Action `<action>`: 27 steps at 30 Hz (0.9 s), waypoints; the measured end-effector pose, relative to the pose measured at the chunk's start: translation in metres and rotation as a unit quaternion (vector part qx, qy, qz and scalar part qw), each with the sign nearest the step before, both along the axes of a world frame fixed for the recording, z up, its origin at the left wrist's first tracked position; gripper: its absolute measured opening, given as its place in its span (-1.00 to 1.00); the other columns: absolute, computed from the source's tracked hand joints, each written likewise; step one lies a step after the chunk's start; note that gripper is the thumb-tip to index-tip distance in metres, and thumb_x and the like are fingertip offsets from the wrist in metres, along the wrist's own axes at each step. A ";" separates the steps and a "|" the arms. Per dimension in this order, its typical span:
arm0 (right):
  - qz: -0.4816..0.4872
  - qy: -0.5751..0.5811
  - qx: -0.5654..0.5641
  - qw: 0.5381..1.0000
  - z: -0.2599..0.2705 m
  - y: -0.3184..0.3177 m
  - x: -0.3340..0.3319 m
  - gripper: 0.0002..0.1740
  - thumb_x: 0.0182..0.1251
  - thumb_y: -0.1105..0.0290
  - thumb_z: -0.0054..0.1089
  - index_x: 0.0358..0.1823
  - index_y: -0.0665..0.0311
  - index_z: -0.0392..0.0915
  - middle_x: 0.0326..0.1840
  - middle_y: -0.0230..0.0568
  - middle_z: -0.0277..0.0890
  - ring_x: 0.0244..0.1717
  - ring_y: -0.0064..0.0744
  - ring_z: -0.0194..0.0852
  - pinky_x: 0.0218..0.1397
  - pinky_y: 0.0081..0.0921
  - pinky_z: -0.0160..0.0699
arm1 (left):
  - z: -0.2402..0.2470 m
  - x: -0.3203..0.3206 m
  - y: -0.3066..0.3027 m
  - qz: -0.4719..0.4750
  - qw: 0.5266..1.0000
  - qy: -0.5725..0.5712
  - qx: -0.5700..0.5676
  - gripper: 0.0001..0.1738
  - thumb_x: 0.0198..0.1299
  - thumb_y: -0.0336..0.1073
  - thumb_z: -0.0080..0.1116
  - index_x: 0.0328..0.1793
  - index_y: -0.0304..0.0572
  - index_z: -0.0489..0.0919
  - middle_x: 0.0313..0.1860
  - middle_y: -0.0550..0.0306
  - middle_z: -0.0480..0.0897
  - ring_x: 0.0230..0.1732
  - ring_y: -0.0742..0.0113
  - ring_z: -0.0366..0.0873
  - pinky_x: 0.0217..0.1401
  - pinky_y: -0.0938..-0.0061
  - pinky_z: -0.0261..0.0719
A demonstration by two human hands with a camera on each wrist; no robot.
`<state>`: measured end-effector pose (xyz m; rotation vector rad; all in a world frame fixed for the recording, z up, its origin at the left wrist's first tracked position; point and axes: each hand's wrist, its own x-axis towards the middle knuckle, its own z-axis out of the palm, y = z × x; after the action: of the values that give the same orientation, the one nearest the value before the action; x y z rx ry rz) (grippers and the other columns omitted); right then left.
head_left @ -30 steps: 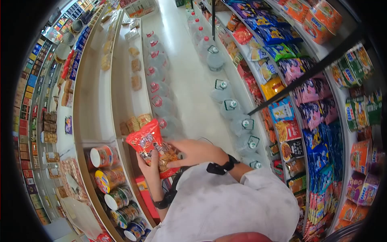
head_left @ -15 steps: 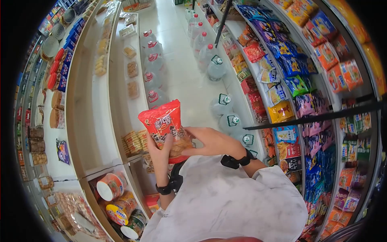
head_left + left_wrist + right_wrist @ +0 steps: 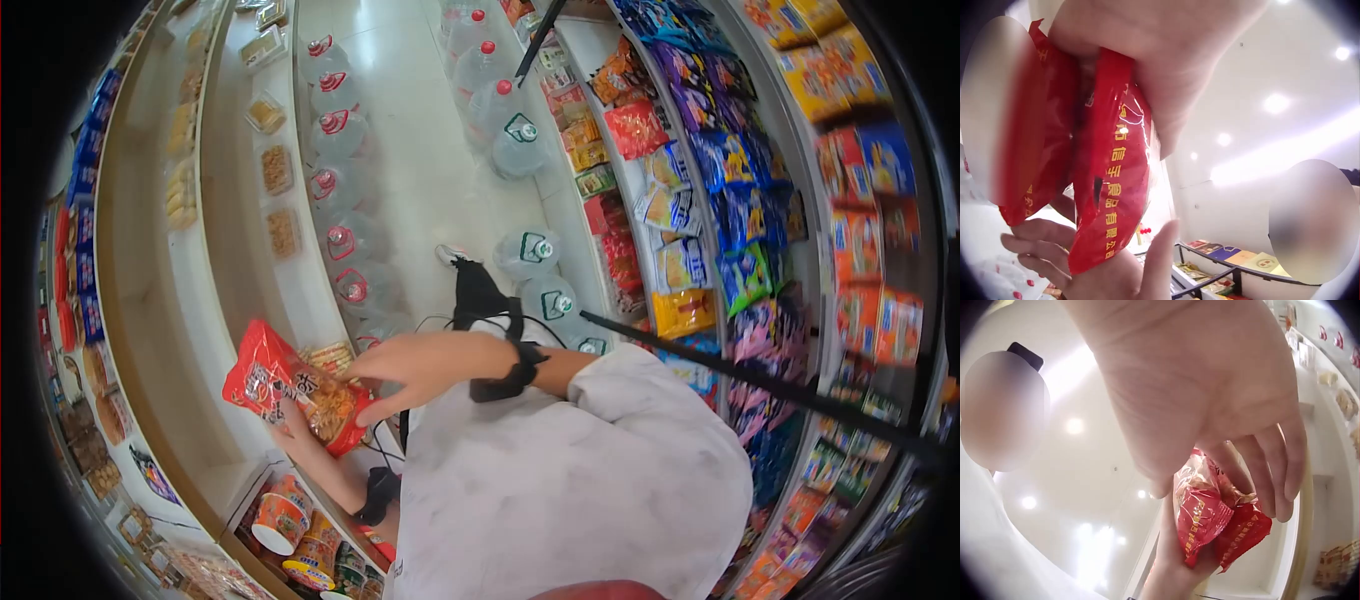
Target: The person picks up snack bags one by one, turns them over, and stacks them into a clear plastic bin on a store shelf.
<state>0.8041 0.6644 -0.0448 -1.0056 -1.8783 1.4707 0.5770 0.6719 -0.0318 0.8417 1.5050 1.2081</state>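
Observation:
A red snack bag (image 3: 262, 375) with a clear lower part is tilted over the left shelving in the head view. My left hand (image 3: 302, 438) grips its lower side, thumb across the front. My right hand (image 3: 420, 368) holds the bag's right side between thumb and fingers. In the left wrist view red packaging (image 3: 1113, 175) hangs below my left hand (image 3: 1160, 50), with my right hand (image 3: 1110, 275) under it. The right wrist view shows two red ends (image 3: 1200, 519) below my right hand (image 3: 1210, 394); whether these are two bags I cannot tell.
White shelves (image 3: 235, 300) at the left bear clear food trays (image 3: 276, 170); cup noodles (image 3: 282, 515) lie below. Large water bottles (image 3: 345, 185) line both sides of the aisle floor (image 3: 420, 130). Packed snack racks (image 3: 730, 160) stand right, with a black bar (image 3: 740, 375) across them.
Both hands and the bag have moved left and down in the head view, and the bag has tilted left. A shoe and dark trouser leg now show in the aisle.

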 end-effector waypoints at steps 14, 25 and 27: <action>0.177 -0.020 0.025 0.984 -0.008 0.144 0.094 -0.07 0.03 -0.45 0.48 -0.08 0.39 0.63 -0.30 0.06 0.70 -0.23 0.13 0.74 -0.16 -0.10 0.68 | 0.030 0.136 0.045 0.137 0.981 0.055 -0.128 -0.29 0.48 0.07 0.23 0.45 -0.39 0.36 0.26 -0.15 0.61 0.18 0.11 0.69 0.18 0.22 0.75; 0.468 0.055 0.076 0.879 0.017 0.077 -0.099 -0.25 0.26 -0.16 0.48 0.11 0.41 0.55 -0.09 0.07 0.68 -0.10 0.10 0.70 -0.03 -0.14 0.67 | -0.012 0.018 -0.154 0.452 0.892 0.021 0.001 -0.45 0.52 -0.05 0.22 0.41 -0.30 0.43 0.20 -0.03 0.66 0.08 0.23 0.72 0.13 0.31 0.72; 0.533 0.088 0.031 0.841 0.023 0.030 -0.150 -0.32 0.33 -0.05 0.46 0.16 0.41 0.53 -0.05 0.10 0.67 -0.06 0.10 0.70 0.01 -0.16 0.67 | -0.026 -0.007 -0.213 0.520 0.853 -0.009 0.039 -0.42 0.47 -0.17 0.30 0.47 -0.30 0.42 0.24 -0.01 0.64 0.16 0.26 0.64 0.23 0.34 0.63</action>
<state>0.6536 0.6949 -0.0214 0.3582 -2.4316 1.9215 0.5700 0.4590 -0.0574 -0.0342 1.9667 2.0334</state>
